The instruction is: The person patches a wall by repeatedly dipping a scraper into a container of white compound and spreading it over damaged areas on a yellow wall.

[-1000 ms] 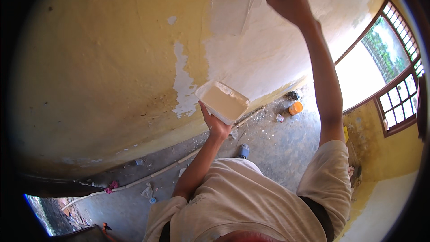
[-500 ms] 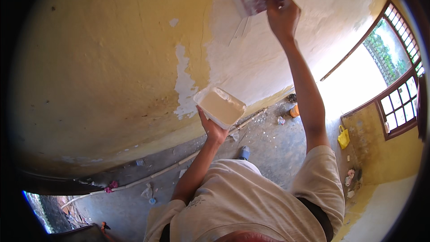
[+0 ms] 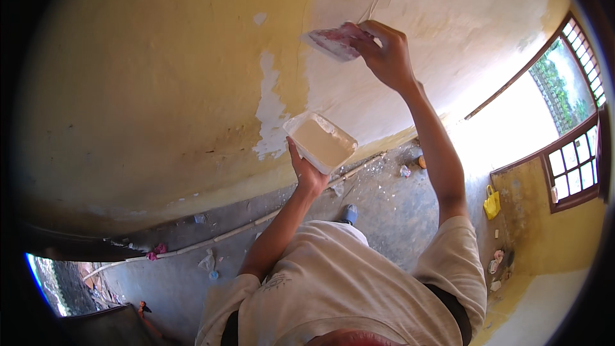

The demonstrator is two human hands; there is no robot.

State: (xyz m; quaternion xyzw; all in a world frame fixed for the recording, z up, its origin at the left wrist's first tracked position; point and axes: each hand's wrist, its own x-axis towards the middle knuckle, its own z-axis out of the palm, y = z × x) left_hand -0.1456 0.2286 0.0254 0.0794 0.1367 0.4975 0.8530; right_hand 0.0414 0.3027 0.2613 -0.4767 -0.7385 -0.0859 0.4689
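Observation:
My left hand [image 3: 309,172] grips a white rectangular plastic tub [image 3: 320,142] of smooth cream paste from beneath and the side. Raised high, my right hand [image 3: 386,57] pinches a flat, thin scraper [image 3: 328,40] with red-smeared markings, held close against the wall; I cannot tell whether its edge touches. The wall [image 3: 160,83] is mottled yellow, with a broad off-white coated area around the scraper and a ragged pale patch left of the tub. Thin raised streaks of paste run above my right hand.
A long pale pole [image 3: 243,229] lies along the wall's foot on the grey floor [image 3: 384,205], among scraps. A small orange container shows behind my right forearm. A yellow bag [image 3: 492,203] sits by the far wall, below a barred window [image 3: 572,167], beside a bright opening.
My right hand has come down and leftward with the scraper across the off-white area, towards the yellow part. My left hand and tub have shifted only slightly.

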